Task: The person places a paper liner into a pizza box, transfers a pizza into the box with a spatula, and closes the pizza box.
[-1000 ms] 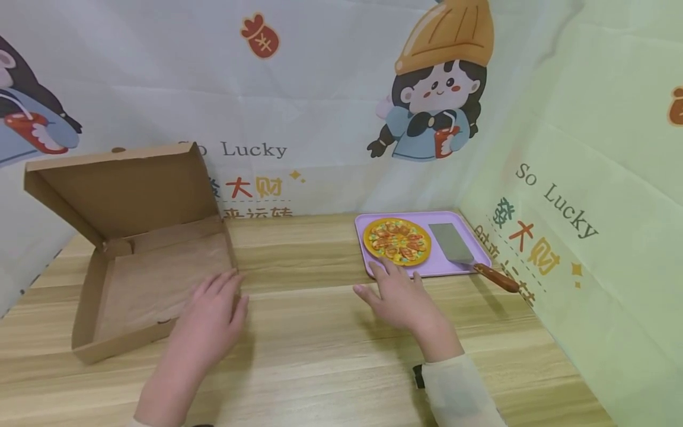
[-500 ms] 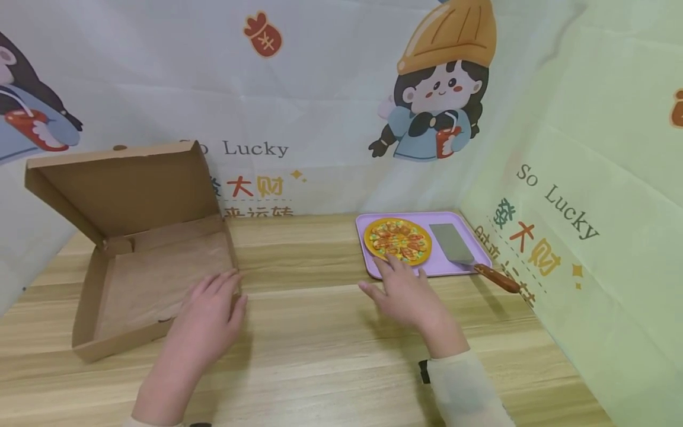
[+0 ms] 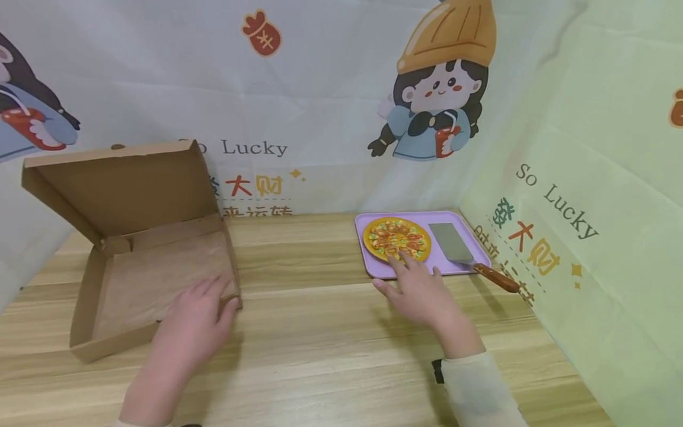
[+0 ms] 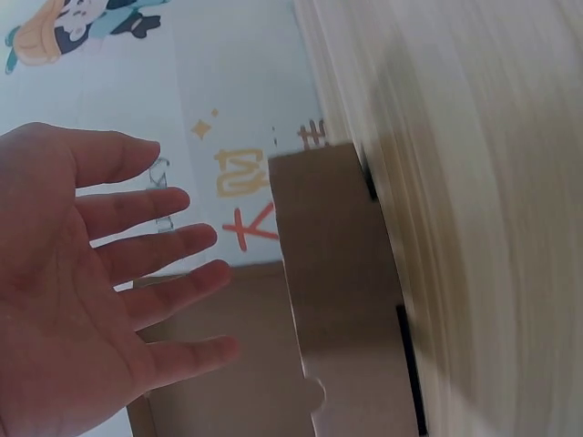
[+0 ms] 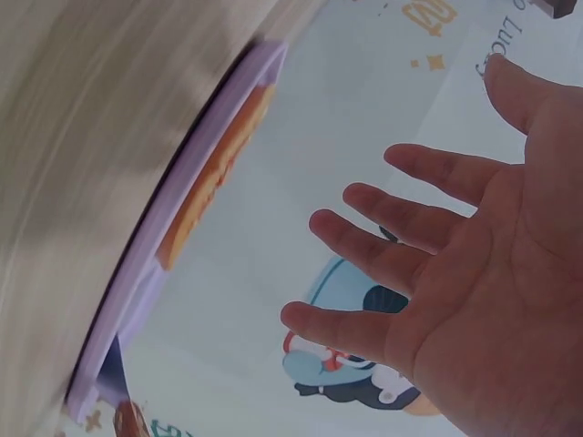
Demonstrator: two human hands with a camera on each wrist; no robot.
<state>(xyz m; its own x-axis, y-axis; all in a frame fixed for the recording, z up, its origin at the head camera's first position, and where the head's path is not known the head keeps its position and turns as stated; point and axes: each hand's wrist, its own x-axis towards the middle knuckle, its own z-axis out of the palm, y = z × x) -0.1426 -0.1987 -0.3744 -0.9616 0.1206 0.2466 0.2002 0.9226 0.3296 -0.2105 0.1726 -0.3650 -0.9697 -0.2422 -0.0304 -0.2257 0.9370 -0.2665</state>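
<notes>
In the head view my left hand [image 3: 194,323] hovers over the near right corner of an open cardboard pizza box [image 3: 155,279]; the left wrist view shows its fingers spread and apart from the box. My right hand [image 3: 424,293] is in the air just in front of a purple tray [image 3: 373,271], its fingers spread with nothing in them. On the tray lies a toy pizza [image 3: 397,237] with a yellow crust. A spatula [image 3: 453,244] rests to the right of the pizza, its brown handle jutting over the tray's near edge.
The wood-grain table [image 3: 299,332] spans between box and tray. The box lid [image 3: 128,196] stands raised at the back left. Printed cloth [image 3: 320,107] hangs behind the table and along its right side.
My right hand has drifted a little to the right, still with spread fingers. My left hand has shifted slightly left and nearer to me. The box, tray, pizza and spatula stay put.
</notes>
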